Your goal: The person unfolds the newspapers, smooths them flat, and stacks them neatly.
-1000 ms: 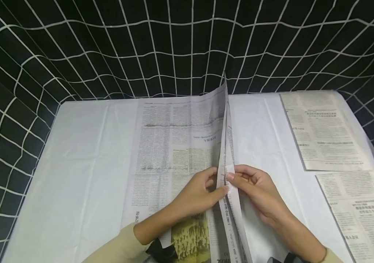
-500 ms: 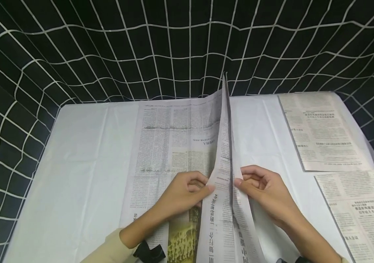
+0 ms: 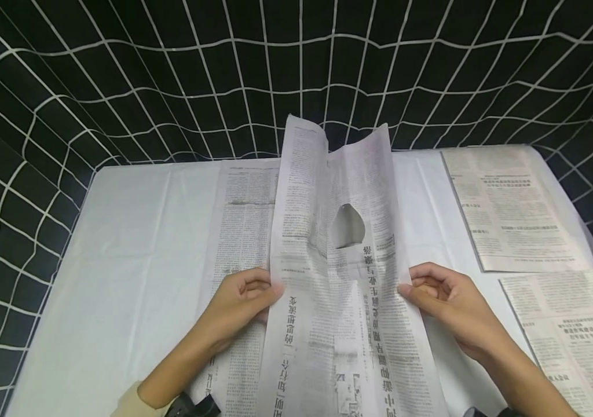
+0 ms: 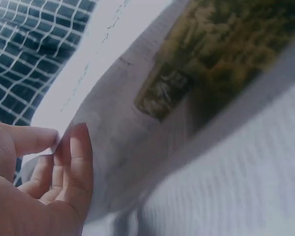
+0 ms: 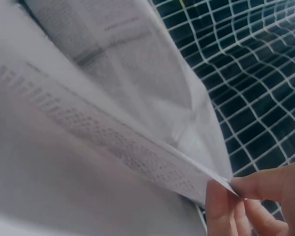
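Note:
A newspaper stands partly opened in the middle of the table, its far corners lifted and a fold running down its centre. Right of that fold, an irregular hole lets grey show through. My left hand pinches the left edge between thumb and fingers. On the opposite edge, my right hand holds the paper the same way. In the left wrist view the left hand grips the margin, and a brownish picture is printed on the underside. The right wrist view has the right hand pinching a thin edge.
Under the left part of the opened paper, another printed layer lies flat on the white-covered table. Two folded newspapers lie at the right, one nearer me. A black cloth with white netting rises behind and beside the table.
My hands have moved apart, the left one leftward and the right one rightward. The newspaper edges they pinch have spread open, bringing the inner pages and the hole into view.

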Motion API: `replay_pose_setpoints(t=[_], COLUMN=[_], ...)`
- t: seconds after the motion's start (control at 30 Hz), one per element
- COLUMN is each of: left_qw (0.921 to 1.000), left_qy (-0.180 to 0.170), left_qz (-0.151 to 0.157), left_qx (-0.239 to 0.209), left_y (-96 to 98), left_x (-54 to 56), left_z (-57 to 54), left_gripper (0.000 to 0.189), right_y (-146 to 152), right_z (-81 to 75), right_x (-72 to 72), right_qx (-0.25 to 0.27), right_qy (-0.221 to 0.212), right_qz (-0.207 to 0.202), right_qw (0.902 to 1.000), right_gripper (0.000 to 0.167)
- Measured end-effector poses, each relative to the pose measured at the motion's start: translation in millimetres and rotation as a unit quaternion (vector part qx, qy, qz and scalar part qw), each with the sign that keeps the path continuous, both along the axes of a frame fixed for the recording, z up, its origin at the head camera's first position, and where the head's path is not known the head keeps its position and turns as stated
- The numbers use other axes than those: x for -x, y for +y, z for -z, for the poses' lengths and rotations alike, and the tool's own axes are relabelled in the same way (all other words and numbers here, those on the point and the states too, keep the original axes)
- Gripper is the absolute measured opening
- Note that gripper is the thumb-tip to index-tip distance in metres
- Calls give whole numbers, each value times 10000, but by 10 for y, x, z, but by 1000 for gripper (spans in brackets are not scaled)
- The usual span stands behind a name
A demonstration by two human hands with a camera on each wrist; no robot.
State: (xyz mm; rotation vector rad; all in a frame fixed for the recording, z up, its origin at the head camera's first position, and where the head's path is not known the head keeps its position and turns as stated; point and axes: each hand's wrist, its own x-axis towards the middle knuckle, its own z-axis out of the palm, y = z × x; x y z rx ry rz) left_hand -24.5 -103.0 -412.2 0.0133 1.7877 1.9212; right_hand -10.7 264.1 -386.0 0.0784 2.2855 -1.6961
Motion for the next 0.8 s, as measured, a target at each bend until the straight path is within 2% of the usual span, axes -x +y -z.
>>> replay_pose_setpoints(t=[0.4,0.57,0.8], left_qw=[9977,9957,9879], left_qy=[-540,-535,-670], left_qz=[-385,-531,-787], left_qx=[163,547,1158], left_y=[-655,-910,-1186], left_x=[-214,-247,-266], left_z=[68,31,-16], left_gripper=[50,53,58], right_y=[238,276,319], right_z=[38,45,87], right_x=[46,54,79], right_qx=[-152,-319,-494], right_qy=[-292,-327,-361], right_qz=[-241,-270,-235], right_qw=[9992,9986,9979], right_gripper=[36,47,49])
